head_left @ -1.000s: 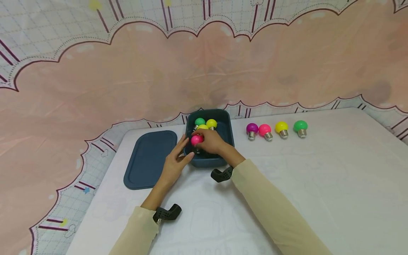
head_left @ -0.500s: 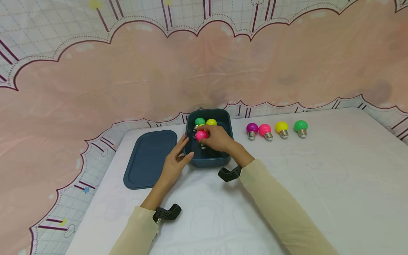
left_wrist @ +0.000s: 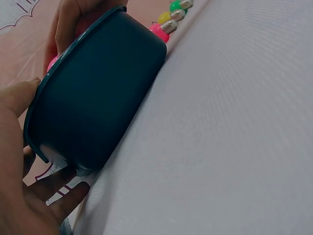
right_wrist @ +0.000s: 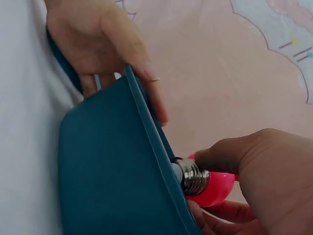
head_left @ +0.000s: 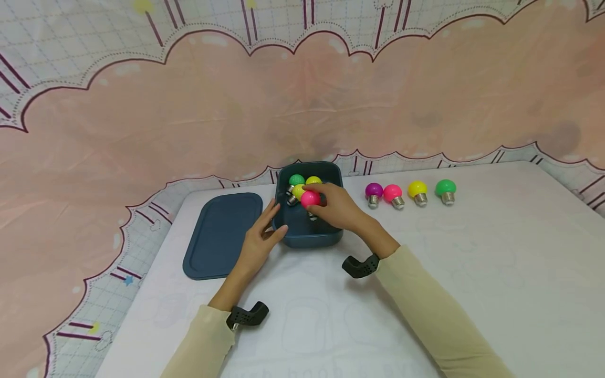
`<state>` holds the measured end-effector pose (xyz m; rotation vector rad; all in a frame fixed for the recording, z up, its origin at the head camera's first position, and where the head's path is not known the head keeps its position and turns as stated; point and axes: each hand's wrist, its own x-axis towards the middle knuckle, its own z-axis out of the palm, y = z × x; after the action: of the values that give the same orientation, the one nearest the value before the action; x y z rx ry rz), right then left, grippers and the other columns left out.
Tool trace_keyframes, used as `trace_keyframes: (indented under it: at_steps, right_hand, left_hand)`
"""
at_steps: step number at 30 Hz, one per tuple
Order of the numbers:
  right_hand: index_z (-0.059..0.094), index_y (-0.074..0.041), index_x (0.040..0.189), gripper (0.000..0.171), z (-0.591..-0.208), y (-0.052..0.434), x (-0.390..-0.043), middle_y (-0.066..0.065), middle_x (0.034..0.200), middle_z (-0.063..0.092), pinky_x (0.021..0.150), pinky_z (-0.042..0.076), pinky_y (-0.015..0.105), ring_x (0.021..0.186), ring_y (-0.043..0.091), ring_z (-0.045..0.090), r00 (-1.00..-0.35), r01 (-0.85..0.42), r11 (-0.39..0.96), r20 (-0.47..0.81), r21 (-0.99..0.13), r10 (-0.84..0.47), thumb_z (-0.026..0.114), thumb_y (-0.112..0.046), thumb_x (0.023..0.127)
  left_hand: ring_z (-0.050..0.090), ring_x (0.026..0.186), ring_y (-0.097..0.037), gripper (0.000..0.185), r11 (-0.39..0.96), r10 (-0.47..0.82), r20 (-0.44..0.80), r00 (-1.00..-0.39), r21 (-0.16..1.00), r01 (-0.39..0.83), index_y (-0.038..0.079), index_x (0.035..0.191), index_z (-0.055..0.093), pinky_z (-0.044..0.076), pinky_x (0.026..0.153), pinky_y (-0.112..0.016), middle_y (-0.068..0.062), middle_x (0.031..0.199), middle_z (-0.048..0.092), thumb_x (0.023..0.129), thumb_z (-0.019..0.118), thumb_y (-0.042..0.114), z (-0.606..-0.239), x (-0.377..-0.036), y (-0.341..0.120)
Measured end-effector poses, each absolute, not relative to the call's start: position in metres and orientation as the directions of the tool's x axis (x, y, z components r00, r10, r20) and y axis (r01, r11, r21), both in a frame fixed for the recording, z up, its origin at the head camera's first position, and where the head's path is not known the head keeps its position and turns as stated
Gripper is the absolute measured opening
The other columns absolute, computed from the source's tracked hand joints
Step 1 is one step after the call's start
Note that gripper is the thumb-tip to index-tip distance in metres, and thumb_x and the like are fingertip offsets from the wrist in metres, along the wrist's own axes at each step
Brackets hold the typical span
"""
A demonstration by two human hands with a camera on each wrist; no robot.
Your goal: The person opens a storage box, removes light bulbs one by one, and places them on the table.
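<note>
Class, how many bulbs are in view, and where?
8: the box holds a green bulb, a front yellow bulb and a rear yellow bulb; the right hand grips a pink bulb; on the table, a row of purple, pink, yellow and green bulbs. Others may be hidden.

Head pic evenly lit w/ soft shadows; wrist pics dimmer, bit soft.

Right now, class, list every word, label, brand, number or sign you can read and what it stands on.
Readable text: none.
Too faint to read: letter-like marks on the white cloth, cut off at the head view's bottom edge.
No lettering can be made out on the box, lid or bulbs.
</note>
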<state>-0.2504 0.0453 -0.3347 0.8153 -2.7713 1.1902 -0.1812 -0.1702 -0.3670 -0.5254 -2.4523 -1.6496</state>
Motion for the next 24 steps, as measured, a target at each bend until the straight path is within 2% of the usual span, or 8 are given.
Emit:
trace_keyframes:
  at_steps: [8,15,24]
  right_hand:
    - [0.055,-0.012,0.136,0.052,-0.332,0.061,-0.242,0.015,0.123,0.056,0.074,0.056,0.036,0.098,0.029,0.061,-0.859,-0.487,0.544,0.262,-0.683,-0.441,0.072,-0.016,0.086]
    - [0.055,-0.013,0.135,0.053,-0.328,0.074,-0.234,0.013,0.129,0.055,0.073,0.057,0.039,0.102,0.031,0.060,-0.856,-0.502,0.535,0.305,-0.679,-0.417,0.073,-0.016,0.085]
    - [0.055,-0.015,0.136,0.054,-0.325,0.091,-0.227,0.012,0.128,0.055,0.069,0.057,0.037,0.097,0.027,0.060,-0.854,-0.511,0.563,0.309,-0.650,-0.418,0.073,-0.017,0.085]
  left_hand:
    - [0.025,0.140,-0.028,0.057,0.333,0.202,0.299,-0.933,0.875,0.352,0.001,0.146,0.037,0.037,0.103,-0.049,-0.013,0.156,0.022,0.095,0.060,0.009,-0.367,-0.180,-0.169]
    - [0.024,0.140,-0.028,0.057,0.327,0.207,0.290,-0.934,0.880,0.346,0.002,0.146,0.036,0.036,0.104,-0.049,-0.013,0.156,0.021,0.095,0.060,0.009,-0.366,-0.180,-0.170]
    - [0.024,0.141,-0.027,0.058,0.330,0.215,0.284,-0.934,0.879,0.343,0.004,0.147,0.034,0.036,0.104,-0.048,-0.010,0.157,0.019,0.096,0.059,0.010,-0.367,-0.182,-0.170]
